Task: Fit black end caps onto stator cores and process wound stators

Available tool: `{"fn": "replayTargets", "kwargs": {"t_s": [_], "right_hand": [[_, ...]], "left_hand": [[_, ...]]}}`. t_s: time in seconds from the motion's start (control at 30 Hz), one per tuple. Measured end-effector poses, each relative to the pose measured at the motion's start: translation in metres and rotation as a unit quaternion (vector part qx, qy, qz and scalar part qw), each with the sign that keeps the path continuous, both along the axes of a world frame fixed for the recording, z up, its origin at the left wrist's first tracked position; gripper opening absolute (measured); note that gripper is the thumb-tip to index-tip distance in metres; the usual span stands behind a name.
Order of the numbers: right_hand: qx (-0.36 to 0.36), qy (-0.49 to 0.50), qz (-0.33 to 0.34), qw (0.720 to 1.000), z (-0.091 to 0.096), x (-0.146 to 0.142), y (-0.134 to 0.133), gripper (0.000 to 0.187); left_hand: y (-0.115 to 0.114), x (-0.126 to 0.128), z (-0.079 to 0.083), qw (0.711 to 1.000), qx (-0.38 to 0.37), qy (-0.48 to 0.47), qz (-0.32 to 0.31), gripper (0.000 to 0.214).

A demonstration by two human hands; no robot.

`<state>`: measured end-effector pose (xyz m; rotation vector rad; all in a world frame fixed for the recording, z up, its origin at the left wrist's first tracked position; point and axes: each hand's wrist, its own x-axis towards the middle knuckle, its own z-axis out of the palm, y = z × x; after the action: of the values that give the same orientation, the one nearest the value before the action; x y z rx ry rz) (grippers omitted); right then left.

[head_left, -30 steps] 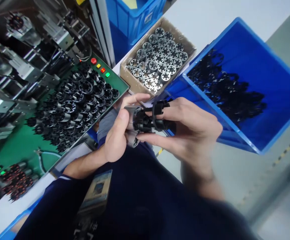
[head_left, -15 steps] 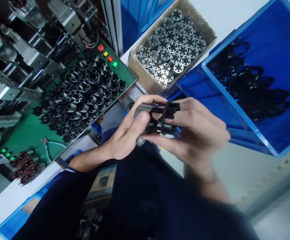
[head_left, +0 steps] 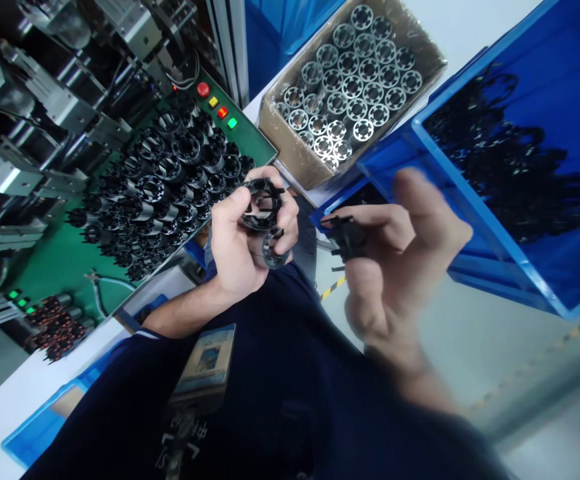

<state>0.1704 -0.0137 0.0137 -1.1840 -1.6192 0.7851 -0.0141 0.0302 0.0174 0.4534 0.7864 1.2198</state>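
My left hand (head_left: 243,240) is closed round a metal core with a black plastic ring (head_left: 263,203) seated on its upper end; a second metal ring shows at its lower fingers. My right hand (head_left: 400,250), blurred by motion, pinches another black plastic ring (head_left: 347,239) between thumb and fingers, a short gap to the right of the left hand. Both hands hover over my lap, in front of the bench edge.
A green machine table (head_left: 60,267) holds several black-capped cores (head_left: 170,173) and coloured buttons (head_left: 217,107). A cardboard box (head_left: 295,153) holds several bare metal cores. A blue bin (head_left: 500,227) holds black plastic rings. Copper-wound parts (head_left: 57,327) lie at left beside pliers (head_left: 105,287).
The hands, joined on one assembly before, have come apart. The left hand has turned its part end-up and moved left; the right hand has drawn away right with a black ring.
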Motion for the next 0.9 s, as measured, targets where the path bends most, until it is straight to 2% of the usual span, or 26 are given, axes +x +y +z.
{"fn": "replayTargets", "kwargs": {"t_s": [0.1, 0.2, 0.27, 0.37, 0.47, 0.57, 0.7, 0.9], "right_hand": [[0.053, -0.015, -0.023, 0.998, 0.007, -0.010, 0.002, 0.051], [0.097, 0.075, -0.027, 0.992, 0.004, -0.023, 0.007, 0.031], [0.100, 0.131, -0.019, 0.986, -0.006, -0.031, 0.008, 0.028], [0.083, 0.162, 0.011, 0.983, -0.026, -0.038, 0.007, 0.028], [0.066, 0.156, 0.025, 0.985, -0.035, -0.035, 0.005, 0.036], [0.034, 0.120, 0.036, 0.992, -0.031, -0.026, 0.005, 0.056], [0.052, 0.081, 0.036, 0.995, -0.025, -0.020, 0.008, 0.049], [0.069, 0.091, 0.065, 0.991, -0.030, -0.016, 0.012, 0.055]], "left_hand": [[-0.004, 0.011, 0.001, 0.997, 0.001, -0.036, 0.073, 0.030], [-0.007, 0.019, 0.007, 0.992, 0.000, -0.054, 0.114, 0.025], [-0.008, 0.021, 0.014, 0.992, -0.031, -0.033, 0.115, 0.031], [-0.008, 0.020, 0.025, 0.990, -0.076, 0.021, 0.120, 0.054], [-0.006, 0.019, 0.029, 0.989, -0.077, 0.035, 0.122, 0.069], [-0.004, 0.022, 0.029, 0.988, -0.086, 0.003, 0.129, 0.073], [-0.001, 0.024, 0.026, 0.981, -0.144, 0.029, 0.124, 0.084], [-0.002, 0.022, 0.018, 0.984, -0.137, 0.013, 0.114, 0.083]]}}
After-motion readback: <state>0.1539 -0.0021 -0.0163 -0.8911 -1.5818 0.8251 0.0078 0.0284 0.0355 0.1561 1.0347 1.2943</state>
